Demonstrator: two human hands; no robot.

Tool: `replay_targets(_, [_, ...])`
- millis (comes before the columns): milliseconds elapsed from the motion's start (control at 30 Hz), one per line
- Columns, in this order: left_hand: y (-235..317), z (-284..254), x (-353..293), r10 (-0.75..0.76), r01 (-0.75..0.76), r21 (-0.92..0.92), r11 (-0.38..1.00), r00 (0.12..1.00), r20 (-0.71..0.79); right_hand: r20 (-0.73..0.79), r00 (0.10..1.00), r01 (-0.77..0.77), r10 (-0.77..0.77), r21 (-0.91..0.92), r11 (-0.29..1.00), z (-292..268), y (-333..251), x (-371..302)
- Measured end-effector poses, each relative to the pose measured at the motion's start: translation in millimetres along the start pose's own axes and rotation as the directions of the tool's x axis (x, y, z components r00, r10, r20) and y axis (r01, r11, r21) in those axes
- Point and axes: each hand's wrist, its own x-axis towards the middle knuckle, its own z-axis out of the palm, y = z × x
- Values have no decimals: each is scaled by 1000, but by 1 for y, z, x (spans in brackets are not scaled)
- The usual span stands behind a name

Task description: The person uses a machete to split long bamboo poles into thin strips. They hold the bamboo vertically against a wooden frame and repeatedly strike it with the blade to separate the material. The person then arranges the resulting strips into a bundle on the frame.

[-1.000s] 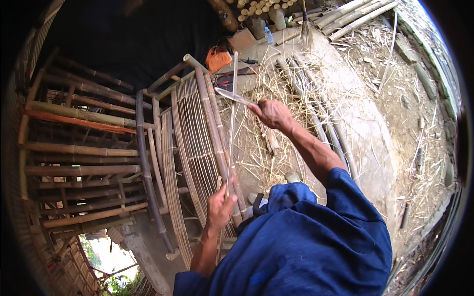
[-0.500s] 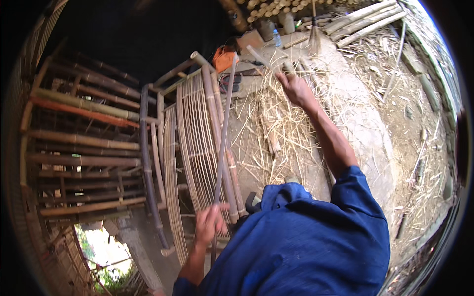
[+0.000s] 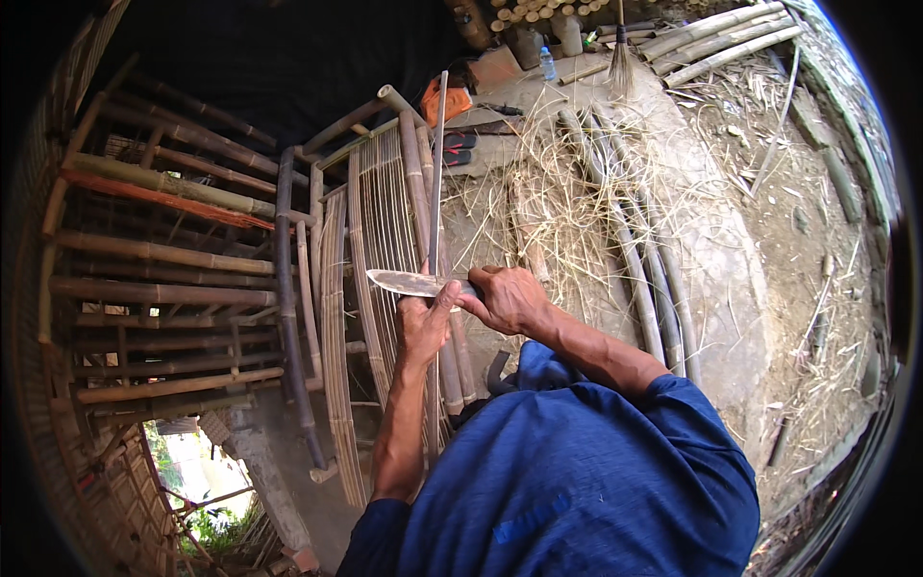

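Slender, straight strip (image 3: 438,173) crosses a pointed, mottled metal knife (image 3: 409,283).

A slatted bamboo bench (image 3: 383,216) stands beside a pale, brightly lit floor (image 3: 729,308).

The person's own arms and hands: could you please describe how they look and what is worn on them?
The left hand and right hand wear no gloves; no watch is visible. The forearms are lean and uncovered. Loose blue sleeves end near the elbows.
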Motion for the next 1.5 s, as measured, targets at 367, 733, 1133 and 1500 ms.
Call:
replay_targets(367, [2,-23,-115,79,-84,23,996,982,174,-188,904,-379,383,60,924,-92,101,73])
replay_targets(733, [-11,-60,-185,-9,4,86,996,998,59,-387,718,-591,578,100,801,-173,193,103])
replay_targets(1133, [4,-5,-1,-224,213,-231,950,974,-25,59,998,30,-27,-44,999,1,0,1])
replay_targets(1500, [14,-18,-45,-75,85,-132,988,994,82,-77,991,-122,109,-191,974,-29,48,65])
